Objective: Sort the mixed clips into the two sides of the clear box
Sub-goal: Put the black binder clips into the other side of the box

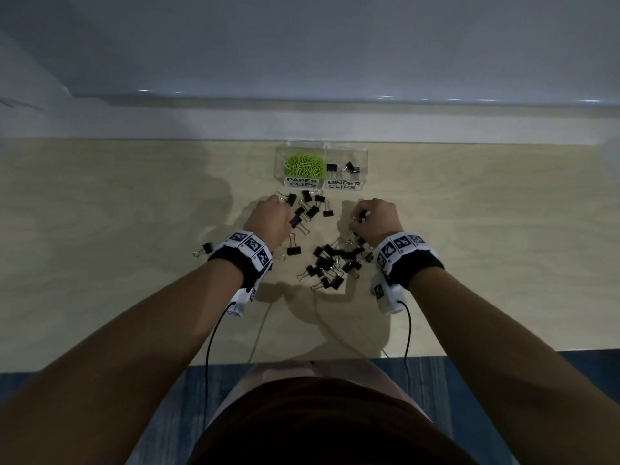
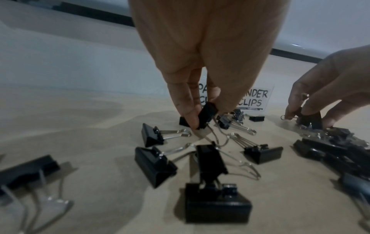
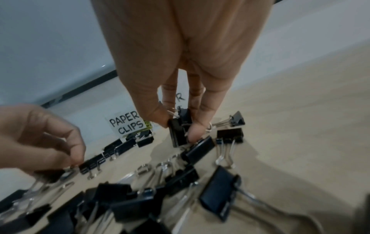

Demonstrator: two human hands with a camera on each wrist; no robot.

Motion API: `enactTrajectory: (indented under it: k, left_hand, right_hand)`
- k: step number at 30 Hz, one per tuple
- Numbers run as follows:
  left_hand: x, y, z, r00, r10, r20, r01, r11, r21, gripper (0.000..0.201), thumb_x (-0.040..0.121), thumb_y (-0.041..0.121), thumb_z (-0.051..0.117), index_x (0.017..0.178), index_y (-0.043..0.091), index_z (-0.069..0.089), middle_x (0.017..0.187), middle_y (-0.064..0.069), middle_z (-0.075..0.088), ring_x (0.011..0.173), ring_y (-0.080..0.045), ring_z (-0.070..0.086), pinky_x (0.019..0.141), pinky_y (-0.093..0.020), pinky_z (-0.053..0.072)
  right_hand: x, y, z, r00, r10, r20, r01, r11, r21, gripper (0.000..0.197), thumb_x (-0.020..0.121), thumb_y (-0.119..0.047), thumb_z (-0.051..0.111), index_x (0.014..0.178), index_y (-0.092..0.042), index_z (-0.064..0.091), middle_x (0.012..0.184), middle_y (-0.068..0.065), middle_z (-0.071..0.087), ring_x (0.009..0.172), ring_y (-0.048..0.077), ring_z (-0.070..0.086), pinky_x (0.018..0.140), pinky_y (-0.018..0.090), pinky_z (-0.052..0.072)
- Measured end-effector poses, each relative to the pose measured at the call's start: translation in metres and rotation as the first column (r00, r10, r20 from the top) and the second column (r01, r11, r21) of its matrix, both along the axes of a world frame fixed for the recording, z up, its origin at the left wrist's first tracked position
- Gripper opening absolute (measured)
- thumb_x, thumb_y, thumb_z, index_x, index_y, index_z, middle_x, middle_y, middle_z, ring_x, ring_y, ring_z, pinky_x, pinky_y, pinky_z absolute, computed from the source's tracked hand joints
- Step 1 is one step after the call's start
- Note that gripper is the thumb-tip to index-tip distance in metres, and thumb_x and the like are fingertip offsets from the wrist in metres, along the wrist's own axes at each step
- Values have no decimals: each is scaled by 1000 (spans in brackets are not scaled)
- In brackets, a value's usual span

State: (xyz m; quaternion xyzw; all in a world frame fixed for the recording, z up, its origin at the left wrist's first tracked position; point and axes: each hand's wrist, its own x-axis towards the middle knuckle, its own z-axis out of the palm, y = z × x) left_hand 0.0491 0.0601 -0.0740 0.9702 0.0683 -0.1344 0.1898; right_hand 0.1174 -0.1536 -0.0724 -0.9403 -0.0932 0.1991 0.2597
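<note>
A clear two-part box (image 1: pixel 322 149) stands at the back of the table. Its left side, labelled PAPER CLIPS, holds green paper clips (image 1: pixel 303 165); its right side, labelled BINDER CLIPS, holds three black binder clips (image 1: pixel 345 168). Several black binder clips lie scattered (image 1: pixel 310 204) in front of the box and piled (image 1: pixel 330 263) between my wrists. My left hand (image 1: pixel 270 218) pinches one black binder clip (image 2: pixel 206 114) just above the table. My right hand (image 1: pixel 374 218) pinches another black binder clip (image 3: pixel 178 131) over the pile.
A lone binder clip (image 1: pixel 204 249) lies left of my left wrist. The wooden table (image 1: pixel 100 229) ends at a pale wall ledge behind the box. Cables run from both wrist bands toward the table's near edge (image 1: pixel 503 352).
</note>
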Motion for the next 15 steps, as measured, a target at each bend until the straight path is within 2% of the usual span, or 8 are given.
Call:
enactTrajectory:
  k: [3, 5, 9, 13, 15]
  left_hand:
    - [-2, 0, -4, 999, -6, -37, 8, 998, 59, 19, 84, -1, 52, 98, 1, 64, 109, -16, 56, 101, -32, 53, 90, -39, 46]
    - [-3, 0, -4, 999, 14, -49, -12, 999, 44, 21, 83, -3, 53, 99, 2, 66, 109, -16, 57, 102, -31, 54, 91, -38, 46]
    - [1, -4, 9, 991, 130, -25, -132, 977, -169, 10, 80, -2, 60, 82, -1, 70, 92, -16, 68, 84, -27, 64, 81, -36, 54]
    - [22, -27, 42, 981, 195, 12, -173, 893, -417, 8, 83, 7, 66, 90, 4, 68, 89, -4, 68, 77, -13, 62, 71, -18, 49]
    - [44, -37, 56, 969, 244, 49, -186, 842, -507, 8, 83, 11, 67, 88, 5, 69, 87, -3, 70, 74, -13, 64, 69, -19, 52]
  right_hand:
    - [-3, -4, 0, 999, -49, -9, 49, 999, 19, 11, 71, -4, 65, 77, -11, 72, 79, 6, 70, 72, 18, 63, 72, 31, 57]
    - [-6, -5, 1, 998, -62, -14, 63, 998, 27, 13, 71, -1, 63, 75, -10, 72, 77, 7, 70, 71, 18, 64, 72, 31, 57]
    - [-6, -4, 12, 993, -111, -38, 114, 989, 96, 14, 72, 1, 64, 74, -10, 73, 77, 6, 70, 72, 17, 66, 70, 29, 57]
    - [10, 4, 37, 972, -221, -83, 236, 925, 299, 12, 76, -2, 70, 80, -13, 71, 86, 2, 71, 77, 12, 68, 71, 24, 57]
    - [28, 12, 51, 964, -259, -56, 261, 894, 365, 9, 76, -5, 71, 80, -13, 70, 82, 0, 70, 73, 10, 68, 67, 22, 57]
